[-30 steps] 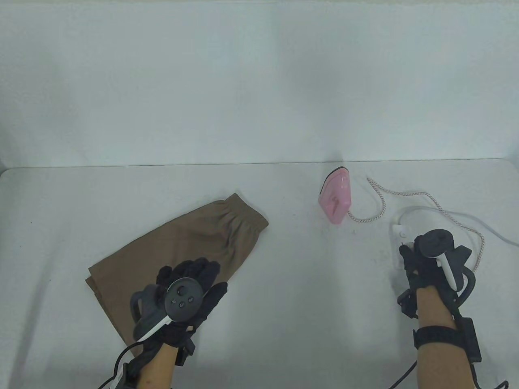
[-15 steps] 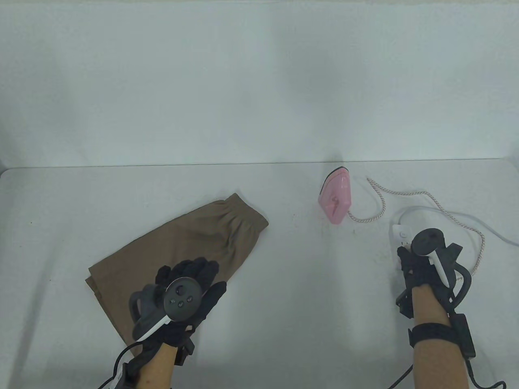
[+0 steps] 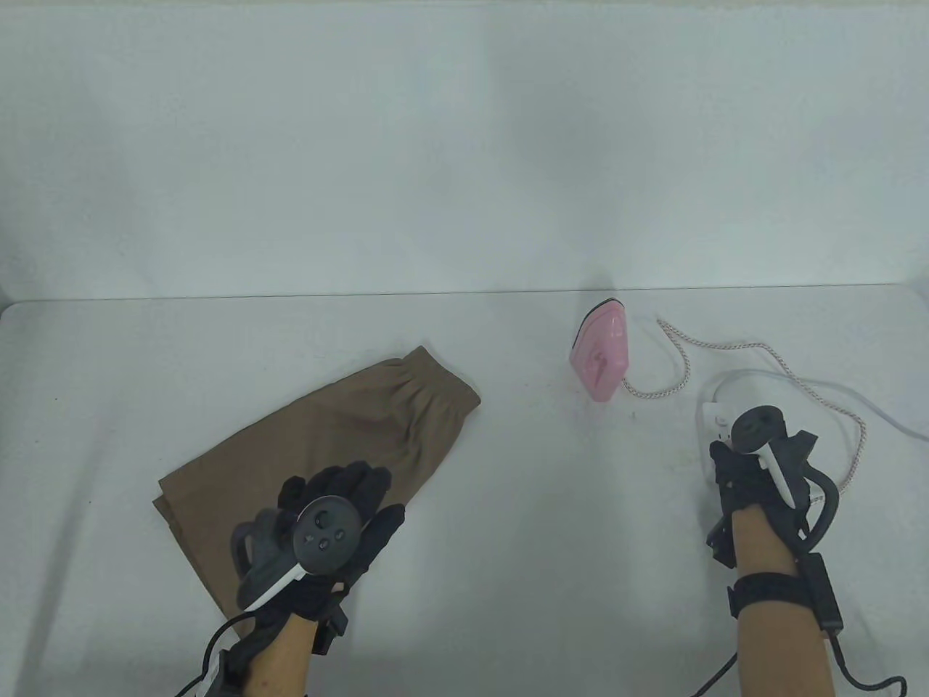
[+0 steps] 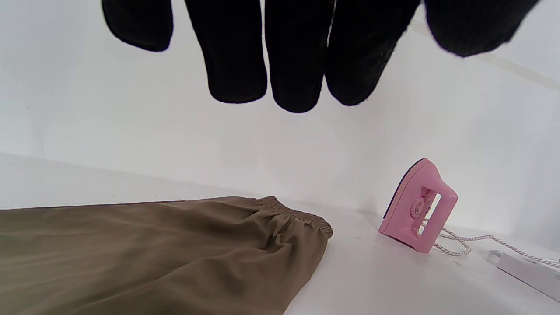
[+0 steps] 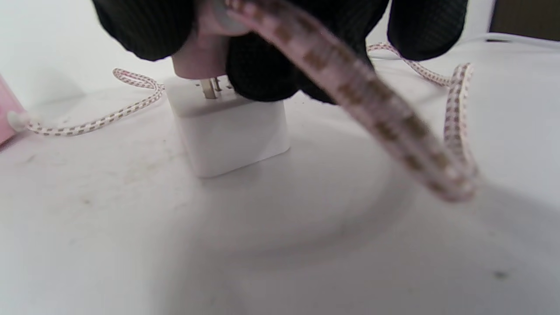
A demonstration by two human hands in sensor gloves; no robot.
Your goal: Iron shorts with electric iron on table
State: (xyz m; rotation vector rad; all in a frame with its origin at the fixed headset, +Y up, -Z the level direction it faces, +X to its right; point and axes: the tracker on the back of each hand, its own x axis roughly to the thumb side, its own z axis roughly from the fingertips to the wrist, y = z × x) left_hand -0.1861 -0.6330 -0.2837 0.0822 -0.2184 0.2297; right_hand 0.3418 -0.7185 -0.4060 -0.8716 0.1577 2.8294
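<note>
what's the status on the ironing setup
Right hand holds plug at power strip, prongs partly in. Left hand open over shorts. Iron upright, untouched.

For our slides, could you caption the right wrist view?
Right hand pushing the iron's plug into the white power strip.

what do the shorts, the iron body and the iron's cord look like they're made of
Shorts: thin matte woven fabric, probably; soft folds, gathered elastic waistband.
Iron: pink moulded plastic, it seems, smooth with a slight sheen.
Cord: braided textile sleeve, white with brownish flecks.
</note>
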